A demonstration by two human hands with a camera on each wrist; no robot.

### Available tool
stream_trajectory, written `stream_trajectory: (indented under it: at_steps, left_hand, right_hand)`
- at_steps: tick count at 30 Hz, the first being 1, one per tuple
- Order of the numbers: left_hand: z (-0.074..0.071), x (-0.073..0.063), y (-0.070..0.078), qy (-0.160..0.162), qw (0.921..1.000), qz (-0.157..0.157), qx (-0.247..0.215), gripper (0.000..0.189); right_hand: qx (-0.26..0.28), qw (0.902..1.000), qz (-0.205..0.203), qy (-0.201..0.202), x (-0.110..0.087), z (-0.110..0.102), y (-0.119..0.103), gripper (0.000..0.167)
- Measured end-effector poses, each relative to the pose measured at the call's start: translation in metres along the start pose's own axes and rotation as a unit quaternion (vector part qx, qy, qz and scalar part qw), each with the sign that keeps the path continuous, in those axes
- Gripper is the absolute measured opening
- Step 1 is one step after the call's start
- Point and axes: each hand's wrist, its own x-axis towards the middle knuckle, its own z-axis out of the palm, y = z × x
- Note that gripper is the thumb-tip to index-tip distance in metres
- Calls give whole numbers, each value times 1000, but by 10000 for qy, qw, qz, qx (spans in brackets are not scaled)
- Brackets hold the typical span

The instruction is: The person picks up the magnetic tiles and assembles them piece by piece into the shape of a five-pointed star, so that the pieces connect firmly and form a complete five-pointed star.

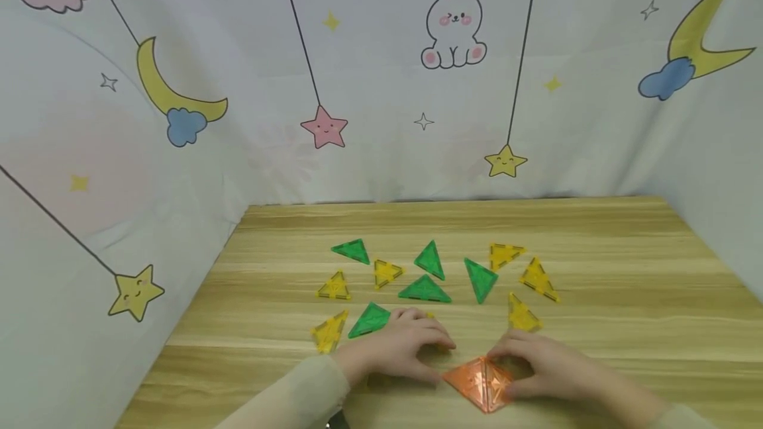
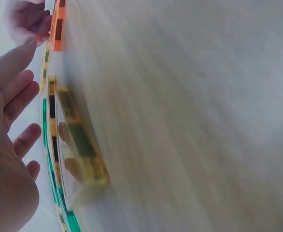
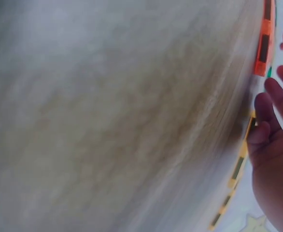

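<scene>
Two orange triangle magnetic tiles [image 1: 475, 379] lie edge to edge near the front of the table, forming a kite-like shape. My right hand [image 1: 551, 366] holds the right-hand one, fingertips at its top corner and thumb along its right edge. To the left, my left hand [image 1: 405, 343] is spread with nothing in its grasp. Its thumb tip comes close to the pair's left corner. Under and behind its fingers are a green triangle tile [image 1: 368, 321] and a mostly hidden yellow tile [image 1: 430, 315]. In the left wrist view, that hand's fingers [image 2: 23, 99] are parted and relaxed.
Several green triangle tiles [image 1: 424, 288] and yellow triangle tiles [image 1: 538, 278] lie scattered farther back on the wooden table [image 1: 286, 224]. One yellow tile [image 1: 523, 313] is just beyond my right fingers. A printed cloth [image 1: 381, 85] hangs behind the table and at its sides.
</scene>
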Motion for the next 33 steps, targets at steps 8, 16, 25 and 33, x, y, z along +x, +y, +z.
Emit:
stream_trajectory:
  at_steps: [8, 16, 25, 33]
  left_hand:
    - [-3, -25, -8, 93, 9999, -4, -74, 44]
    - [-14, -50, -16, 265, 9977, -573, -262, 42]
    - [-19, -66, -24, 227, 9958, -850, -235, 41]
    - [-14, -65, -25, 123, 9979, -634, -64, 28]
  right_hand:
    - [76, 9996, -271, -87, 8, 4, -3, 41]
    - [280, 9976, -536, -345, 11, 4, -3, 37]
    - [37, 9948, -969, -325, 14, 5, -6, 39]
    - [46, 9958, -802, -448, 23, 10, -10, 42]
